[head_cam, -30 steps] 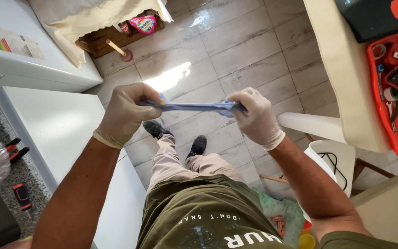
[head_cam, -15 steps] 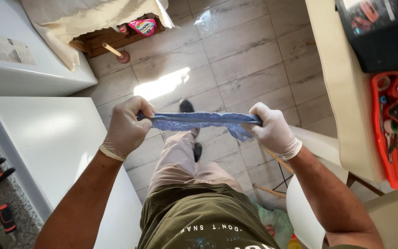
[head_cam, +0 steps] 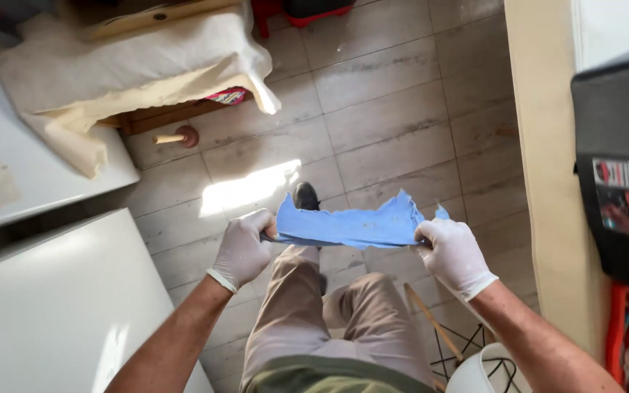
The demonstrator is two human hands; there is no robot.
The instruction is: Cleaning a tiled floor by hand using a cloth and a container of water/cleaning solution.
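Blue, ragged-edged cloth (head_cam: 347, 224) is pinched at both ends: the fingers of the left hand (head_cam: 243, 249) are closed on its left end, those of the right hand (head_cam: 454, 255) on its right end. Both hands are covered by white gloves. The cloth is held stretched between them, above beige trousers (head_cam: 307, 320) and a grey tiled floor (head_cam: 394, 109). A white cabinet (head_cam: 52, 306) is seen at the left, a white chair (head_cam: 485, 367) at the lower right.
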